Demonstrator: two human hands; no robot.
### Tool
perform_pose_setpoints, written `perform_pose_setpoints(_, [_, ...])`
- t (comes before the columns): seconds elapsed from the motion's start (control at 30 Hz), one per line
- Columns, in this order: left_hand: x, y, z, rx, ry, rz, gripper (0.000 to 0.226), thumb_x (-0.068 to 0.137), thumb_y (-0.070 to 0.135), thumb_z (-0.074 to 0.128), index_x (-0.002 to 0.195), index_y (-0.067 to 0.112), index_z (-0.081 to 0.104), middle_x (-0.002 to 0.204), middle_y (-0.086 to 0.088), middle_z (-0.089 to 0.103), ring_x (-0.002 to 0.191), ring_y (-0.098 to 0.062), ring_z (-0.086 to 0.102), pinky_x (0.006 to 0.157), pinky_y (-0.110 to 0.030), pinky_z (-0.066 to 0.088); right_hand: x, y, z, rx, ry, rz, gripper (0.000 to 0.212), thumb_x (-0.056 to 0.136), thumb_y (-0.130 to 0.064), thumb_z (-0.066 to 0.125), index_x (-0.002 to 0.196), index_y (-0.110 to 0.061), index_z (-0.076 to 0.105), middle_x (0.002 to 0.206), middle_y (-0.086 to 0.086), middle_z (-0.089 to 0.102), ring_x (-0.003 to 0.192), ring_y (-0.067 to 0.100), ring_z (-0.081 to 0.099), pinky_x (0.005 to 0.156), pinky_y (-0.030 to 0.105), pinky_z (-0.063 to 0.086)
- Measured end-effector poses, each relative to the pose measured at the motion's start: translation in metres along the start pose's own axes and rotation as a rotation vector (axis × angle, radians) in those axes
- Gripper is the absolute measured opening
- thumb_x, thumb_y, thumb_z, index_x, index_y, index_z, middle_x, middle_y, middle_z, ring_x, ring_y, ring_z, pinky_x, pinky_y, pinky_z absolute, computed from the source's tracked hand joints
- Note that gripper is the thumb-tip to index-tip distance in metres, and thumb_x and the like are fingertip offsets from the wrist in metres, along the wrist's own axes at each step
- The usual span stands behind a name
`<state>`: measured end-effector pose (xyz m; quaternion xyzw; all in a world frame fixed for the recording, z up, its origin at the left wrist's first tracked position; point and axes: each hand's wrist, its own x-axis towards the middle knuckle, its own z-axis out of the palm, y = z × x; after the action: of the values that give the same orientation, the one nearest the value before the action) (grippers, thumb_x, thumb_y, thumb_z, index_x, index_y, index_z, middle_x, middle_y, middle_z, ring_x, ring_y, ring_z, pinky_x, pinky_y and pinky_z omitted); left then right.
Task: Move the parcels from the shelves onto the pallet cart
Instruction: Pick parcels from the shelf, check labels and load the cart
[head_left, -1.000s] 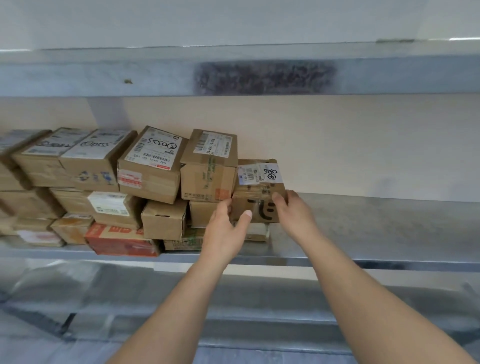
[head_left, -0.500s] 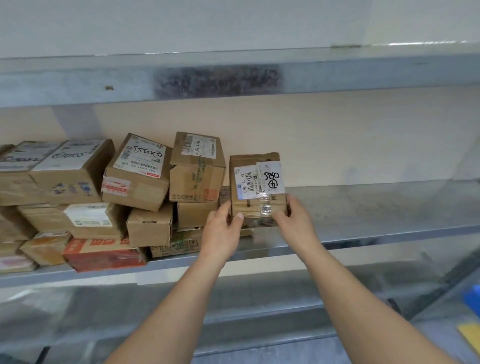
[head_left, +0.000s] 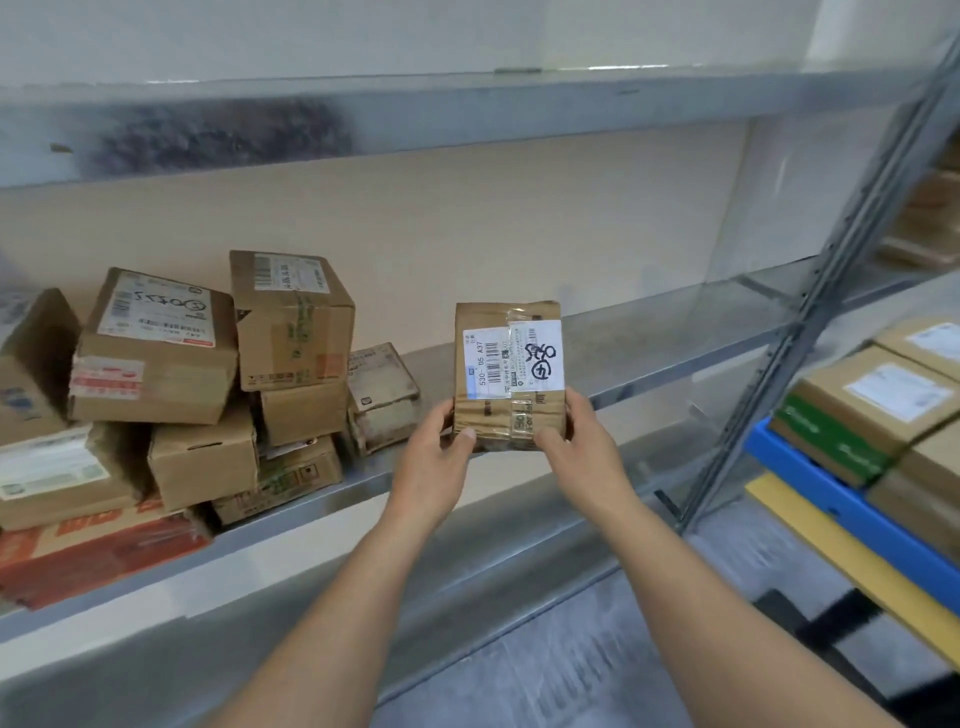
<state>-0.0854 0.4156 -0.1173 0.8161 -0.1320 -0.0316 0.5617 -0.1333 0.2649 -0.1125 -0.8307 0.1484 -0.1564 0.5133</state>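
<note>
The parcel (head_left: 508, 374), a taped cardboard box with a white label, is held upright at the front edge of the shelf (head_left: 649, 353), apart from the stacked boxes (head_left: 208, 395) on its left. The left hand (head_left: 434, 467) and right hand (head_left: 584, 452) grip its lower corners, thumbs on the front.

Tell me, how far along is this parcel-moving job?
Done: several parcels already lie on the blue pallet cart. In hand: the left hand and right hand hold one labelled parcel in front of the shelf. Left: a pile of parcels waits on that shelf.
</note>
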Motion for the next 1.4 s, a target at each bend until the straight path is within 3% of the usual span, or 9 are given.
perform_pose_setpoints(0.27, [-0.007,0.014,0.053,-0.050,-0.155,0.070,0.034,0.092,0.013,0.054,0.116,0.036,0.051,0.117,0.009,0.063,0.110,-0.008,0.057,0.101,-0.033,0.042,-0.025,0.025,-0.051,-0.031,0.139,0.086,0.039,0.092,-0.017,0.050,0.128,-0.031,0.045,0.117,-0.009,0.060,0.105,0.012,0.056,0.088,0.032,0.047])
perform_pose_setpoints(0.37, [-0.003,0.030,0.077,-0.052,-0.196,0.089,0.034,0.093,0.013,0.053,0.121,0.031,0.052,0.119,0.009,0.062,0.108,-0.005,0.056,0.097,-0.021,0.041,-0.023,0.033,-0.076,-0.031,0.182,0.103,0.039,0.092,-0.019,0.050,0.128,-0.032,0.045,0.116,-0.011,0.061,0.104,0.012,0.057,0.089,0.034,0.047])
perform_pose_setpoints(0.47, [0.003,0.051,0.108,-0.029,-0.237,0.121,0.035,0.094,0.014,0.052,0.126,0.028,0.051,0.113,0.014,0.060,0.097,0.005,0.053,0.077,0.003,0.035,-0.019,0.041,-0.108,-0.039,0.235,0.112,0.040,0.091,-0.017,0.051,0.127,-0.033,0.045,0.116,-0.011,0.060,0.104,0.011,0.056,0.086,0.030,0.046])
perform_pose_setpoints(0.53, [0.008,0.066,0.132,-0.026,-0.264,0.139,0.035,0.094,0.014,0.052,0.126,0.029,0.051,0.110,0.017,0.059,0.093,0.009,0.051,0.071,0.005,0.033,-0.015,0.046,-0.134,-0.020,0.270,0.119,0.040,0.092,-0.015,0.050,0.126,-0.036,0.046,0.114,-0.013,0.059,0.103,0.008,0.055,0.085,0.029,0.045])
perform_pose_setpoints(0.77, [0.031,0.117,0.233,-0.041,-0.411,0.188,0.032,0.094,0.015,0.052,0.112,0.041,0.048,0.109,0.017,0.061,0.103,-0.001,0.056,0.085,-0.019,0.038,0.002,0.080,-0.231,-0.013,0.389,0.157,0.037,0.092,-0.012,0.050,0.115,-0.040,0.043,0.110,-0.013,0.058,0.102,0.009,0.054,0.080,0.024,0.039])
perform_pose_setpoints(0.93, [0.044,0.147,0.309,0.013,-0.532,0.229,0.032,0.094,0.019,0.051,0.121,0.036,0.051,0.114,0.016,0.062,0.106,-0.005,0.060,0.091,-0.024,0.042,0.008,0.112,-0.299,-0.056,0.480,0.223,0.035,0.093,-0.016,0.049,0.122,-0.036,0.047,0.102,-0.016,0.056,0.093,0.007,0.054,0.068,0.018,0.040])
perform_pose_setpoints(1.03, [0.047,0.162,0.348,0.062,-0.610,0.253,0.029,0.095,0.026,0.051,0.120,0.040,0.050,0.112,0.018,0.061,0.105,-0.004,0.058,0.094,-0.028,0.043,0.008,0.129,-0.332,-0.085,0.514,0.262,0.032,0.093,-0.019,0.049,0.121,-0.035,0.049,0.102,-0.016,0.056,0.095,0.009,0.054,0.075,0.024,0.040])
perform_pose_setpoints(1.17, [0.048,0.174,0.391,0.087,-0.636,0.279,0.030,0.094,0.028,0.052,0.123,0.033,0.054,0.110,0.014,0.063,0.101,-0.006,0.058,0.092,-0.030,0.046,0.009,0.147,-0.367,-0.128,0.546,0.323,0.019,0.094,-0.023,0.050,0.109,-0.035,0.047,0.098,-0.014,0.053,0.091,0.009,0.050,0.076,0.025,0.037])
perform_pose_setpoints(1.4, [0.062,0.182,0.435,0.118,-0.676,0.251,0.035,0.094,0.034,0.051,0.129,0.036,0.053,0.115,0.011,0.062,0.108,-0.010,0.055,0.093,-0.030,0.043,0.016,0.172,-0.391,-0.192,0.597,0.468,0.035,0.091,-0.040,0.049,0.124,-0.029,0.051,0.115,-0.009,0.061,0.097,0.013,0.053,0.076,0.030,0.042])
